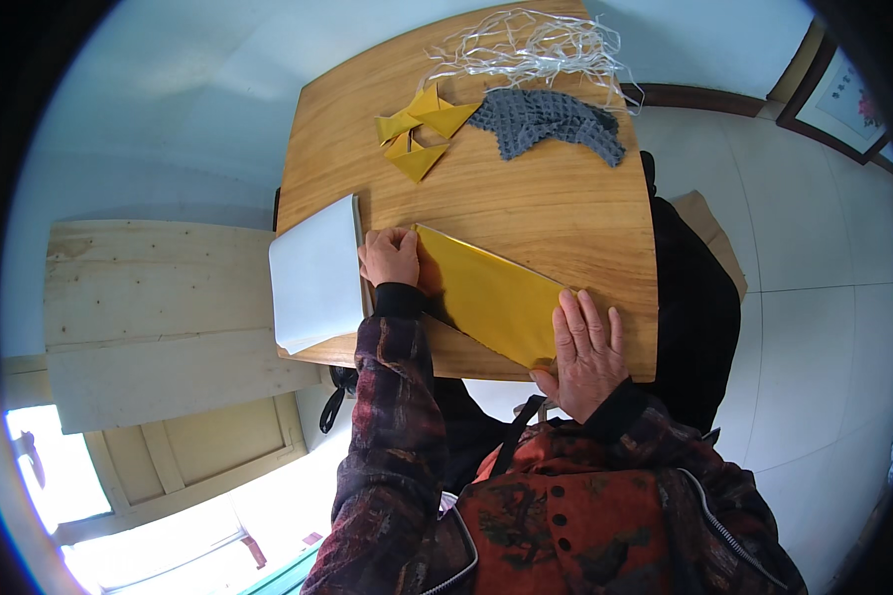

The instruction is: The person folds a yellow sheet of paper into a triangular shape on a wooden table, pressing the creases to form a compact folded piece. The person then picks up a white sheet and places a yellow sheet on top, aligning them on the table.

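Note:
A long sheet of gold paper [486, 293], folded to a strip, lies slantwise on the wooden table in front of me. At its left end my left hand [392, 258] is closed, fingers curled down on the paper's corner. My right hand [587, 357] rests flat on the right end with its fingers stretched out and the thumb at the near edge. Just left of my left hand is a stack of white-faced sheets [318, 273]. Beyond the strip sit several folded gold paper pieces [417, 156], pointed in shape.
A crumpled grey waffle-textured cloth [551, 124] lies at the table's far right. Behind it is a loose tangle of white strings [541, 48]. The wooden table [526, 203] meets a pale wall at the far left. A plywood board [159, 297] stands left of the table.

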Available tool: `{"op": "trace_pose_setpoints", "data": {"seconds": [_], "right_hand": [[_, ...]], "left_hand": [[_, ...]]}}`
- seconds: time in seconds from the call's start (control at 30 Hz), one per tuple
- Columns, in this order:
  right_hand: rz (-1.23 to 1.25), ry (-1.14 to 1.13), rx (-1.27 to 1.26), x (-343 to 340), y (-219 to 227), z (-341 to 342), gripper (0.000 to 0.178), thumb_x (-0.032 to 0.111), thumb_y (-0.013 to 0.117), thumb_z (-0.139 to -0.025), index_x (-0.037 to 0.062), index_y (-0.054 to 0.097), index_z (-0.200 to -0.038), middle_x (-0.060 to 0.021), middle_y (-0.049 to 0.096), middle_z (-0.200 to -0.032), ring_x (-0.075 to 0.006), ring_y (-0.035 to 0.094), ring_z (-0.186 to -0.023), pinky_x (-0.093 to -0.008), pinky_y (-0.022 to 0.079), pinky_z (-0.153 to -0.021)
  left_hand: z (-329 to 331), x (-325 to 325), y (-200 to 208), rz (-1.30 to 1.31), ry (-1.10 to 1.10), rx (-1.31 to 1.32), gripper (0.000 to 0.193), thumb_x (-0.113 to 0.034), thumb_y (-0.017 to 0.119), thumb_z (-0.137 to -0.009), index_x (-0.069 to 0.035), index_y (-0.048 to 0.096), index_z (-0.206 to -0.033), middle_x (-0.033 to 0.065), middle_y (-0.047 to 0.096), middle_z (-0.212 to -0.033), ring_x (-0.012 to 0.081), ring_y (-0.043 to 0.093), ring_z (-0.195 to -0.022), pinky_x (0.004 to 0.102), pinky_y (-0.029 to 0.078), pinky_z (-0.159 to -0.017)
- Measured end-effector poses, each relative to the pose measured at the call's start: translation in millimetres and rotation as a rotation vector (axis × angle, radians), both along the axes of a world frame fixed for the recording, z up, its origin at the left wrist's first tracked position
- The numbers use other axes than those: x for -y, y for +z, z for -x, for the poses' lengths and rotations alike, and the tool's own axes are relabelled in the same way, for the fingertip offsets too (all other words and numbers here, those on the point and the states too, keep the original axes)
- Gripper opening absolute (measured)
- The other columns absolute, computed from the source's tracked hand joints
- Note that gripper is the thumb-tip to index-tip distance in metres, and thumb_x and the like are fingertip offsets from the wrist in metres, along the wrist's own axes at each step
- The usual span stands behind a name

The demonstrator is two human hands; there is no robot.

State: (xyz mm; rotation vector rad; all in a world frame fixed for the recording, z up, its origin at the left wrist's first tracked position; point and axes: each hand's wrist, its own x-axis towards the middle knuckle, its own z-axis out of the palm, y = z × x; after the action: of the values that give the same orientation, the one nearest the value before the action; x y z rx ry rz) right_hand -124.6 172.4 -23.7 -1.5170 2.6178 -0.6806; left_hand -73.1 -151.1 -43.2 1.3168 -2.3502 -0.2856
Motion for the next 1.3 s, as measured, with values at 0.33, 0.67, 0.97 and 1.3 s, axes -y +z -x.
{"op": "trace_pose_setpoints", "data": {"seconds": [0.33,0.67,0.97,1.3], "right_hand": [[-0.009,0.006,-0.016,-0.2,-0.1,0.2,0.088,0.049,0.068,-0.076,-0.0046,0.04,-0.14,-0.0169,0.031,-0.154,-0.0306,0.024,-0.145,-0.0555,0.012,-0.116],[-0.018,0.008,-0.003,0.0,1.6,0.5,0.088,0.048,0.068,-0.076,-0.0047,0.039,-0.14,-0.0172,0.03,-0.153,-0.0307,0.024,-0.145,-0.0559,0.013,-0.115],[0.004,0.005,0.018,0.2,2.1,0.5,0.083,0.047,0.068,-0.077,-0.005,0.042,-0.137,-0.0166,0.029,-0.154,-0.0308,0.022,-0.145,-0.0563,0.014,-0.115],[-0.002,-0.006,0.094,1.1,2.3,0.1,0.088,0.048,0.072,-0.075,-0.0048,0.042,-0.139,-0.0157,0.028,-0.154,-0.0302,0.02,-0.146,-0.0543,0.01,-0.116]], "left_hand": [[1.7,2.9,4.3,-0.018,-0.01,0.049,0.023,-0.034,0.072,-0.077,-0.011,0.074,-0.08,0.0074,0.064,-0.093,0.0296,0.057,-0.097,0.0432,0.045,-0.084],[4.6,-0.3,6.4,-0.014,0.018,0.079,0.023,-0.034,0.072,-0.077,-0.011,0.074,-0.079,0.0075,0.064,-0.092,0.0306,0.056,-0.096,0.0438,0.045,-0.084],[4.9,-3.3,-0.4,0.03,0.057,0.105,0.02,-0.032,0.071,-0.08,-0.017,0.067,-0.092,0.0043,0.062,-0.102,0.0304,0.054,-0.105,0.0494,0.042,-0.089],[12.5,-11.8,-2.0,0.223,-0.159,0.137,0.008,-0.017,0.064,-0.083,-0.015,0.061,-0.09,0.0064,0.06,-0.098,0.0306,0.053,-0.102,0.0465,0.041,-0.088]]}}
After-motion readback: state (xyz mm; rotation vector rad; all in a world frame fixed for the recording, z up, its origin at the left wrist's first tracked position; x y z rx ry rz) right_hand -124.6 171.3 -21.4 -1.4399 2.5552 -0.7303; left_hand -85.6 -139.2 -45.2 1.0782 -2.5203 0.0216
